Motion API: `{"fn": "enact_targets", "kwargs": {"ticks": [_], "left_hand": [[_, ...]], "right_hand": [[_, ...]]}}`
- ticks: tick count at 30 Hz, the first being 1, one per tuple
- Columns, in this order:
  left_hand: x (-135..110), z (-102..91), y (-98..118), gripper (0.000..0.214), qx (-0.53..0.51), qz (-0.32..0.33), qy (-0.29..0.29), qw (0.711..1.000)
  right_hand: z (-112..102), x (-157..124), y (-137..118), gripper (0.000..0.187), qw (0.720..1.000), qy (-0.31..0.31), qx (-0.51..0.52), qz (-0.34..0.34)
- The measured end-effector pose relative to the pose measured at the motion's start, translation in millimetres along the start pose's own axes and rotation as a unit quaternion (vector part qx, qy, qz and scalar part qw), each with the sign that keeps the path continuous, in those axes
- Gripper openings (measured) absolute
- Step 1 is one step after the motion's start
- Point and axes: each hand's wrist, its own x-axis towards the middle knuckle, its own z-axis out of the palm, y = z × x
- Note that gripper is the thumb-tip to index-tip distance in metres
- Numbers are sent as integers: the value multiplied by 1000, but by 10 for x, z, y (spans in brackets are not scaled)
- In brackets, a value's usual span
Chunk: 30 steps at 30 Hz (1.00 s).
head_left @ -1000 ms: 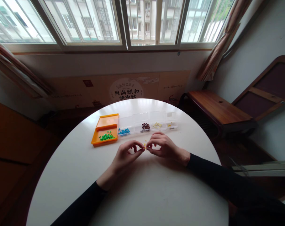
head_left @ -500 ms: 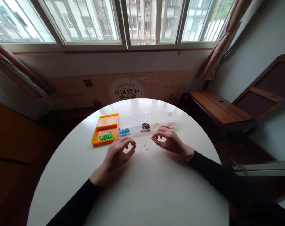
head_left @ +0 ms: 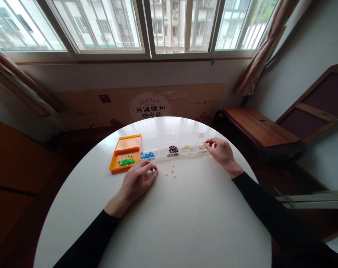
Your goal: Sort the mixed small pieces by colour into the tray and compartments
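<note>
White and round, the table (head_left: pixel 185 223) stands under a wide window, and both my hands rest on its far half.

My left hand (head_left: pixel 138 181) lies on the table with the fingers curled in loosely and the thumb close to the forefinger; I cannot tell if it pinches anything. Just to its right a few small yellow beads (head_left: pixel 172 172) lie loose on the white surface, not touching my hand.

My right hand (head_left: pixel 221 152) is stretched to the right end of the clear divided box (head_left: pixel 174 143). Its thumb and forefinger are pressed narrow on a tiny yellow bead (head_left: pixel 204 143), held just above the last compartment, where some more yellow pieces (head_left: pixel 201 148) lie.

The box is a long row of compartments. From left to right I see blue beads (head_left: pixel 148 154), dark red beads (head_left: pixel 173 149), pale cream beads (head_left: pixel 187 147), and then the yellow ones. Touching the left end of the box is an orange tray (head_left: pixel 126 143) with a little heap of green beads (head_left: pixel 126 162) in its near part; my left hand is near the front corner of this tray.

Behind the table a brown cardboard panel (head_left: pixel 149 106) with printed characters leans against the wall. To the right stands a dark wooden bench (head_left: pixel 258 128), and a curtain (head_left: pixel 263 48) hangs at the window corner.
</note>
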Motion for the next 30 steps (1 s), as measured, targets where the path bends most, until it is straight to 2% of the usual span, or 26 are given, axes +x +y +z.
{"fn": "enact_targets", "kwargs": {"ticks": [8,15,21,26,30], "left_hand": [[22,-21,21,15,-15,9,-3,1000],[25,-19,46,17,-6,9,25,1000],[31,13,62,15,-57,-1,30,998],[38,59,140,14,-155,-51,42,986],[54,80,241,12,-217,-69,20,973]], "right_hand": [[12,-16,-19,17,1000,-15,-18,7],[32,-22,-71,19,1000,-6,5,-21],[137,-161,-383,18,990,-33,62,-123],[239,-340,-772,11,960,-93,132,-227],[320,-435,-956,5,932,-141,157,-295]]}}
